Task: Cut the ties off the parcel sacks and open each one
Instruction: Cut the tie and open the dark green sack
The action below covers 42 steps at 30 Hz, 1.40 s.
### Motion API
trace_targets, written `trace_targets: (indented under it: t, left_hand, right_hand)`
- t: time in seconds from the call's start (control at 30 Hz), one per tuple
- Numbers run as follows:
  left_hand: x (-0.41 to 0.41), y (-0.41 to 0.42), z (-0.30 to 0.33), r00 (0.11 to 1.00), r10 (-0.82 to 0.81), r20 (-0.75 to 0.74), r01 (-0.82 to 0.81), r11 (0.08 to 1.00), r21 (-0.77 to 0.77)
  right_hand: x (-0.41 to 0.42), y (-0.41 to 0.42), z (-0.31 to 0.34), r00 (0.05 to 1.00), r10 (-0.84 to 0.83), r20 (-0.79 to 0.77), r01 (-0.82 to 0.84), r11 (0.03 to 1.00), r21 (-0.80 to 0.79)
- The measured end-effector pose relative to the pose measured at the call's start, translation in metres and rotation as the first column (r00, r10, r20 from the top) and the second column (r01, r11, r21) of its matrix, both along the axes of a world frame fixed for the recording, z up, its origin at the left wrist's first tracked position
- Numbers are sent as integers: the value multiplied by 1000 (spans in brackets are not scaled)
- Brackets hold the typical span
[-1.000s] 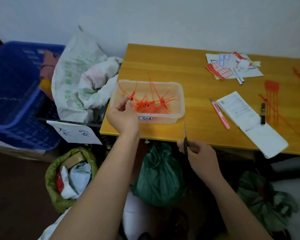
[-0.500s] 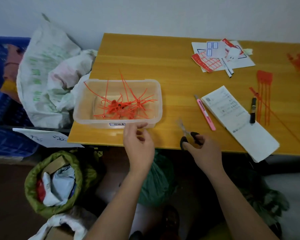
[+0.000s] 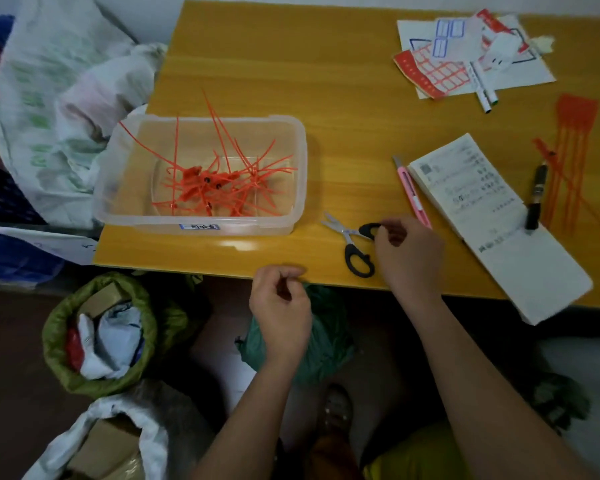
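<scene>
**Orange, pink and green around a honey-yellow table**

The table [image 3: 326, 81] is warm yellow-orange with faint wood grain. A clear plastic box [image 3: 298, 174] holds bright orange-red ties [image 3: 219, 181]. The scissors [image 3: 352, 242] have black handles and silver blades. Beside them lies a pink knife [image 3: 413, 192] and a white notepad [image 3: 499, 230] with grey print. Red and blue grid labels [image 3: 440, 60] sit farther back. On the floor, one sack [image 3: 63, 327] is olive green, another [image 3: 323, 341] dark teal.
</scene>
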State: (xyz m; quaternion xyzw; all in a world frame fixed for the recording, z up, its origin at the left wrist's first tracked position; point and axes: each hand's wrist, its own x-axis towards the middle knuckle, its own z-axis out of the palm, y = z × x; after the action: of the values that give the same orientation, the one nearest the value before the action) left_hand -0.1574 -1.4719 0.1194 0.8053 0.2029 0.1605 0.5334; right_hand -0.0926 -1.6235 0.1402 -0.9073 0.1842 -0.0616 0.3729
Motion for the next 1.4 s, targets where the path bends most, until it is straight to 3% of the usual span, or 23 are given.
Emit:
trace_targets:
  t: [0.17, 0.27, 0.43, 0.53, 0.7, 0.87, 1.0, 1.2, 1.4]
  left_hand:
    - [1, 0, -2, 1000, 19, 3, -19, 1000, -7]
    - [0, 2, -3, 999, 24, 21, -24, 1000, -11]
    - [-9, 13, -17, 996, 68, 62, -69, 998, 13]
    - [-22, 26, -37, 995, 102, 12, -102, 994, 26]
    - [-44, 51, -79, 989, 65, -135, -66, 998, -10]
    - [-55, 79, -130, 923, -115, -368, 78, 990, -113]
    - [-51, 98, -181, 890, -195, -413, 156, 980, -127]
    - [-40, 105, -269, 856, -272, -439, 247, 962, -115]
    - [-45, 110, -320, 851, -251, -462, 224, 968, -113]
  right_hand:
    - [1, 2, 0, 1000, -19, 16, 16, 986, 166]
    - [-9, 6, 0, 994, -5, 107, -19, 975, 224]
    - [-58, 10, -16, 930, 47, 365, -87, 992, 92]
    - [-95, 17, -37, 906, 96, 413, -134, 989, 64]
    - [-132, 32, -85, 973, 136, 187, -159, 981, 110]
    - [-134, 47, -151, 986, 141, -92, -133, 987, 89]
    - [-114, 63, -214, 940, 209, -271, -200, 978, 60]
    - [-86, 85, -314, 872, 204, -444, -151, 977, 152]
    - [-68, 86, -374, 752, 276, -598, -219, 961, 169]
